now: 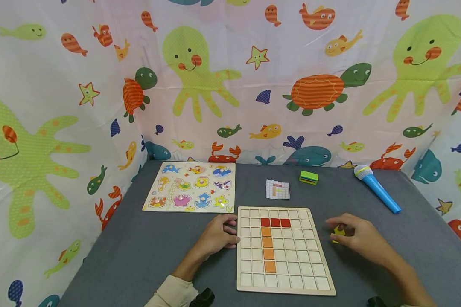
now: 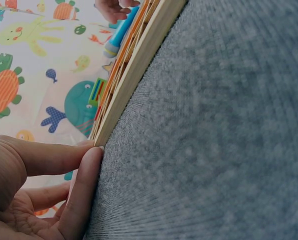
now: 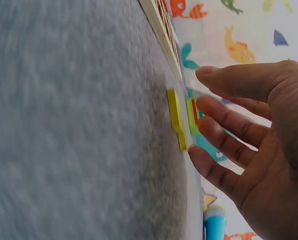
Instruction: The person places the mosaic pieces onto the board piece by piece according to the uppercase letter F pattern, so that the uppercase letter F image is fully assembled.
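A wooden grid board point(image 1: 292, 256) lies in front of me, with a row of three red squares point(image 1: 275, 222) and a column of several orange squares point(image 1: 268, 242) in its cells. At its left edge is my left hand point(image 1: 220, 233). The left wrist view shows thumb and finger pinching the board's rim point(image 2: 134, 70). To the right of the board my right hand point(image 1: 359, 234) hovers with fingers spread over a yellow piece point(image 1: 339, 230), partly hidden in the head view. Seen from the right wrist, this flat, stepped yellow piece point(image 3: 174, 110) lies on the cloth, apart from the fingertips.
Behind the board lie a small grid pattern card point(image 1: 277, 189) and a stack of coloured pieces point(image 1: 309, 177), green on top. A sea-animal peg puzzle point(image 1: 188, 187) is at the back left. A blue toy microphone point(image 1: 378, 189) lies back right. A printed curtain point(image 1: 230, 85) encloses the grey table.
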`<state>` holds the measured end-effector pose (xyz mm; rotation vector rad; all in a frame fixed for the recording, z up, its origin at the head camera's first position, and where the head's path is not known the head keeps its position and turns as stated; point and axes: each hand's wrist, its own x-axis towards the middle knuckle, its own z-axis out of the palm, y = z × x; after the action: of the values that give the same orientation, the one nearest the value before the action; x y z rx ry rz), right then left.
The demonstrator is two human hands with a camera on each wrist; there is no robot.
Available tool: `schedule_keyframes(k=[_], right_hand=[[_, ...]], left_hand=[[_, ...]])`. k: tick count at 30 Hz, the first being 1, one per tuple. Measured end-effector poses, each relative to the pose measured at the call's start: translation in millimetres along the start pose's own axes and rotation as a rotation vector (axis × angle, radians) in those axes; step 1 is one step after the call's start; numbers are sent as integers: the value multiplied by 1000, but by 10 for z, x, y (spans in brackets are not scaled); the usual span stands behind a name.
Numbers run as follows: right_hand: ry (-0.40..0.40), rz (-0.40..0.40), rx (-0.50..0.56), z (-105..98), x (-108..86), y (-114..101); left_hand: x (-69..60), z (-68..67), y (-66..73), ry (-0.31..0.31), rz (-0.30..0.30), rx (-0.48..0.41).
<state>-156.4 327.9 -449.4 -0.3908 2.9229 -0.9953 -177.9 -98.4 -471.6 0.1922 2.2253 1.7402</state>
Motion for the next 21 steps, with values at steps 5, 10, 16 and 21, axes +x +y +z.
schedule_keyframes(k=[5, 10, 16, 21], right_hand=[[-10, 51, -39, -38, -7, 111], [-14, 70, -82, -68, -13, 201], [-30, 77, -97, -104, -26, 234], [-39, 70, -100, -114, -25, 250]], left_hand=[[-1, 3, 1, 1, -3, 0], [-9, -5, 5, -1, -4, -4], [-12, -9, 6, -3, -4, -9], [-4, -13, 8, -4, -4, -9]])
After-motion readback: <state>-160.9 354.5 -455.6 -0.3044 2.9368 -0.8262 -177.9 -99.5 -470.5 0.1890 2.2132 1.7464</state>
